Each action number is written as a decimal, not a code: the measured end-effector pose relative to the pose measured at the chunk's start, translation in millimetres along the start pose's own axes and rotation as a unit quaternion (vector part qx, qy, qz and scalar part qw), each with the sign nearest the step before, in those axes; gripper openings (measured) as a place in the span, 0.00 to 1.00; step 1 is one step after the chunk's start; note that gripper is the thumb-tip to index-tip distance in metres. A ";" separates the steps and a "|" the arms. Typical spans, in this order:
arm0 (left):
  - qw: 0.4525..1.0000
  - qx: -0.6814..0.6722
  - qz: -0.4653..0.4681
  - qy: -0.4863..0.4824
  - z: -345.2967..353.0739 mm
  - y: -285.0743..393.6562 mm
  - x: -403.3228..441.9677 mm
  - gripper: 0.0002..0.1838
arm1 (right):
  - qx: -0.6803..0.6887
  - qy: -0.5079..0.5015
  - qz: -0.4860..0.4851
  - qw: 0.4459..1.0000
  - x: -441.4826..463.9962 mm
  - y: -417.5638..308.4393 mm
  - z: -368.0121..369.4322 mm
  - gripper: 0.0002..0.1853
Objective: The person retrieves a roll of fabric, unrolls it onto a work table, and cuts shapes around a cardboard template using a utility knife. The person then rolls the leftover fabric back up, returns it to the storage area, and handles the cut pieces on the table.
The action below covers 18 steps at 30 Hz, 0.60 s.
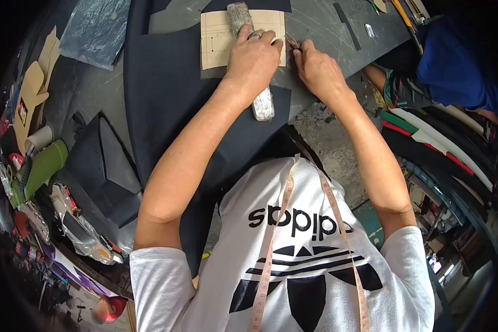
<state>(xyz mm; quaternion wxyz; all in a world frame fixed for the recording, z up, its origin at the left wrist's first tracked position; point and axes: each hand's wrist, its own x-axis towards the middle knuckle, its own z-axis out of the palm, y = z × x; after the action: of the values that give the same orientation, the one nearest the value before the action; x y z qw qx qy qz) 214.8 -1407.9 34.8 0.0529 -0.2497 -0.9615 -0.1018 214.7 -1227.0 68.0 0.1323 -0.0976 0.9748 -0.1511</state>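
In the head view, the left hand (254,60) lies palm down over a silvery bar (264,105), which seems to run under it as one piece, an end showing on either side. Its grip is released, the fingers spread across the bar and a beige card (217,45) marked with thin lines. The card lies near the far edge of the grey table (318,21), on top of dark sheet material (169,83) that stretches back toward the person.

The right hand (320,71) is just beside the card's right edge, its grip clenched around a slim tool (291,41). The tool's tip points toward the card; whether it touches the edge is too small to tell.

Farther right on the table are a narrow dark strip (347,26) and a small white item (369,30). To the left lie a crinkled plastic sheet (94,30) and, closer in, a folded black piece (105,166). A measuring tape (282,213) hangs down both sides of the white shirt (232,202).
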 end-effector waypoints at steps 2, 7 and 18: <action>1.000 0.002 -0.004 0.003 0.5 0.6 0.1 0.22 | -0.006 -0.001 -0.005 1.000 1.7 1.3 0.9 0.14; 1.000 0.002 -0.015 -0.002 2.5 2.9 -0.4 0.23 | -0.015 -0.005 -0.003 1.000 3.5 0.2 3.7 0.15; 1.000 -0.007 -0.017 -0.001 1.7 3.1 0.8 0.23 | -0.015 -0.039 0.022 0.999 5.2 -2.7 0.0 0.15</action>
<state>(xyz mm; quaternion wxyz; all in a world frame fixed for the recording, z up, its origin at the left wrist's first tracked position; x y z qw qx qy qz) 215.6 -1404.5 33.8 0.0485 -0.2340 -0.9648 -0.1095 210.2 -1230.7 67.7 0.1719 -0.0836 0.9729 -0.1298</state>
